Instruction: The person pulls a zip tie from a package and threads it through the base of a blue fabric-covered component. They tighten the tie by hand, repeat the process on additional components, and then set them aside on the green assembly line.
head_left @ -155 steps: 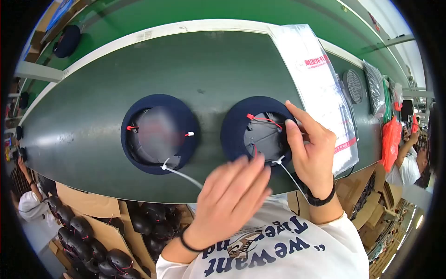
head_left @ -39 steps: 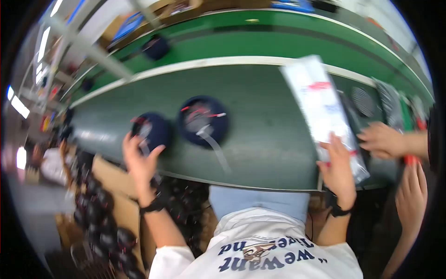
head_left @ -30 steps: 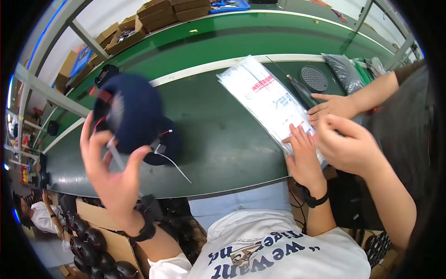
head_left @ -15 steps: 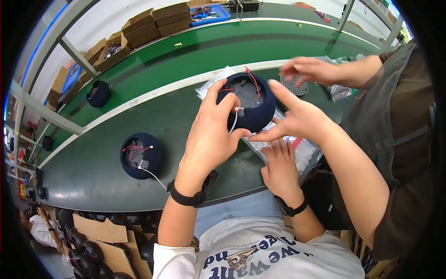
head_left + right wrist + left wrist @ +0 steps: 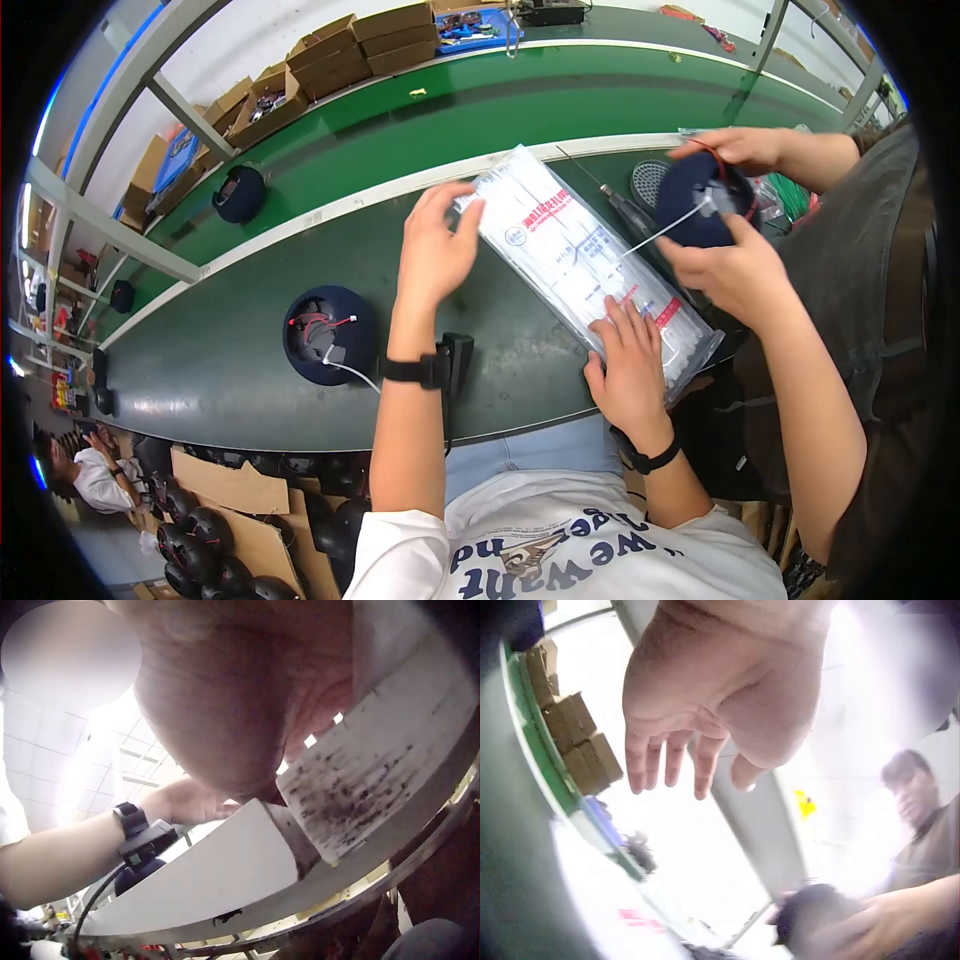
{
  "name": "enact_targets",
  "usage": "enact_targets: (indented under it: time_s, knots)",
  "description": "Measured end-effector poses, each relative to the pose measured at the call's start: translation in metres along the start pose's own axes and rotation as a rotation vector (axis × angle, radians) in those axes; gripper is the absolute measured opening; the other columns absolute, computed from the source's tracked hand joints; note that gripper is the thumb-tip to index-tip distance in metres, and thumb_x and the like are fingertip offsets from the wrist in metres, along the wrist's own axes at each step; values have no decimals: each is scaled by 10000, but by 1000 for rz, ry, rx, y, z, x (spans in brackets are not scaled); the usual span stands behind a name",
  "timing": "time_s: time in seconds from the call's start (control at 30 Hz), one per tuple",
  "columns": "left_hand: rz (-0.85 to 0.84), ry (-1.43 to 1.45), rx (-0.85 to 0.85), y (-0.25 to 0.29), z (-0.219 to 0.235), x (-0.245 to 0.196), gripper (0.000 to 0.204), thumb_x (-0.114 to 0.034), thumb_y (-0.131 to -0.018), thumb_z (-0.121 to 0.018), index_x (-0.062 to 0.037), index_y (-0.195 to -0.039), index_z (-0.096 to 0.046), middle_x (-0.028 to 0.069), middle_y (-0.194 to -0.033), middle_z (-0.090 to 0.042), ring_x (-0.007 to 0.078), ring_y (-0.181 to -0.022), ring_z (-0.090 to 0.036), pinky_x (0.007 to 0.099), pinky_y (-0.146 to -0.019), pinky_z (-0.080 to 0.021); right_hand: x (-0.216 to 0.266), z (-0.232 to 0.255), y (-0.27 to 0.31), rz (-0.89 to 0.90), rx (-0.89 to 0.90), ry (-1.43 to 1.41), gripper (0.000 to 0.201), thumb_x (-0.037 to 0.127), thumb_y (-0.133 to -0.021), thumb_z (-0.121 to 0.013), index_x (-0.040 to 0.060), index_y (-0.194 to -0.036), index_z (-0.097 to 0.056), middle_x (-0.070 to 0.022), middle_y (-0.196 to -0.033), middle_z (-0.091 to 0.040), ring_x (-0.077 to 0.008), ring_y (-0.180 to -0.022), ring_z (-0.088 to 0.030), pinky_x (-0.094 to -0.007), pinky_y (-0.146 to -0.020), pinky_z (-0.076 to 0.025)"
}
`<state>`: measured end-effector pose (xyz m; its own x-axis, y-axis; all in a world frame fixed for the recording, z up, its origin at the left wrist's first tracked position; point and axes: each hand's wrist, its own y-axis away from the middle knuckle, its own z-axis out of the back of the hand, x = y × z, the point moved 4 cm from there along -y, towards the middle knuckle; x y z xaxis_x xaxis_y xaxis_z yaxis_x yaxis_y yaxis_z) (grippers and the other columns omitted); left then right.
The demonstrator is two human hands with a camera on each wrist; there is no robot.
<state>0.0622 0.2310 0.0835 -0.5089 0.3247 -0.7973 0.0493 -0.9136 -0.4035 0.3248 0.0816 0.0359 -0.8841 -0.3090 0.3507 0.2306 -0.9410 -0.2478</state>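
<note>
Left hand (image 5: 437,245) relaxed, fingers loose; right hand (image 5: 630,370), fingers extended, hides part of printed packet (image 5: 575,240).

The red-printed clear bag (image 5: 575,250) lies slantwise on the tabletop (image 5: 500,350); left of it sits a navy shell (image 5: 330,337), opening upward.

Your worktop (image 5: 510,350): dark green. Conveyor belt (image 5: 500,112) beyond: brighter green. Round housing (image 5: 358,342) at your left: navy outside, grey within, red wires (image 5: 322,321), white cable tie (image 5: 352,372). Second housing (image 5: 686,195) at your right: navy too. Cable-tie packet (image 5: 590,265): whitish, red and blue print (image 5: 547,211). Your T-shirt (image 5: 690,570): white, dark blue lettering (image 5: 597,560); jeans (image 5: 535,450) pale blue; both wristbands (image 5: 413,371) black. Cartons (image 5: 330,43) across from you: brown; tray (image 5: 470,42) beside them bright blue.
</note>
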Motion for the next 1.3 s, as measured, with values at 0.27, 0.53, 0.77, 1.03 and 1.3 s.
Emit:
enact_targets:
  time_s: [0.27, 0.53, 0.77, 1.03, 1.3]
  knots:
    - [308, -489, -111, -35, -33, 114, 470, -353, -938, -753, -81, -1321, -758, 249, -1338, -698, 413, -1291, -634, 471, -1132, -494, 0, 2, 2, 13, 20, -22, 387, 129, -887, -681, 45, -1263, -649, -238, -1571, -512, -461, -1492, -429, -636, -1234, -295]
    - [296, -376, -117, -46, -22, 120, 211, -229, -865, -853, -30, -931, -831, 130, -859, -802, 262, -802, -773, 389, -800, -607, -8, -1, 7, 32, -29, -16, 453, 206, -874, -745, 73, -1294, -640, -196, -1577, -513, -431, -1496, -425, -618, -1209, -324]
    - [449, 31, -171, -50, -6, 162, 248, -169, -1001, -784, 68, -1071, -763, 99, -889, -772, 131, -731, -691, 259, -680, -564, -8, 1, 7, 12, -26, -37, 442, 211, -879, -743, 72, -1287, -647, -182, -1577, -515, -417, -1496, -430, -596, -1219, -312]
    - [401, 286, -358, -42, -2, 173, 232, -150, -1074, -687, 47, -1190, -727, 105, -1047, -776, 136, -852, -722, 241, -682, -559, -8, 3, 5, -15, -15, -45, 411, 193, -878, -730, 93, -1268, -647, -166, -1571, -518, -394, -1491, -441, -589, -1219, -321]
    - [439, 278, -348, -38, 6, 156, 249, -188, -1073, -700, -12, -1245, -736, 53, -1103, -782, 121, -938, -735, 210, -640, -477, -7, 3, 2, -45, 1, -53, 391, 256, -915, -755, 115, -1260, -638, -151, -1569, -518, -388, -1500, -426, -587, -1227, -313]
